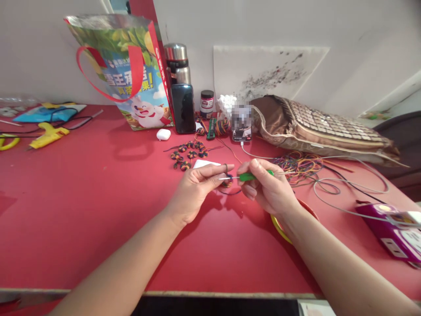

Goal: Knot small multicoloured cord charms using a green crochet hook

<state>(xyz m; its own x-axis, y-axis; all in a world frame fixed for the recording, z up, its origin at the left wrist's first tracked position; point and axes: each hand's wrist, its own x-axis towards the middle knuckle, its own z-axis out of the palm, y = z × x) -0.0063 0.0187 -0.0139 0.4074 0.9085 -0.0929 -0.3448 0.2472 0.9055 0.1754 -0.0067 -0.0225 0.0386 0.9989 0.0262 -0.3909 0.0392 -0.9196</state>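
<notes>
My left hand (pixel 192 188) is closed in a pinch on a small dark multicoloured crochet piece (pixel 226 182), partly hidden by the thumb and fingers. A loop of dark yarn (pixel 225 167) passes over its forefinger. In my right hand (pixel 271 186) is a crochet hook (pixel 246 176) with a green handle, its thin metal shaft pointing left. The hook's tip is at the piece, beside my left thumb; whether it passes through a stitch I cannot tell. Behind my hands lie several round crochet pieces (pixel 192 154) in black, orange and green, near a white item (pixel 206 163).
Tangled multicoloured yarn (pixel 297 166) and a white cable (pixel 329 180) spread at right, near a purple power strip (pixel 388 232). A yellow-rimmed round object (pixel 279 229) sits under my right forearm. Behind stand a shopping bag (pixel 131 79), a dark phone (pixel 183 107) and a lit phone (pixel 241 125).
</notes>
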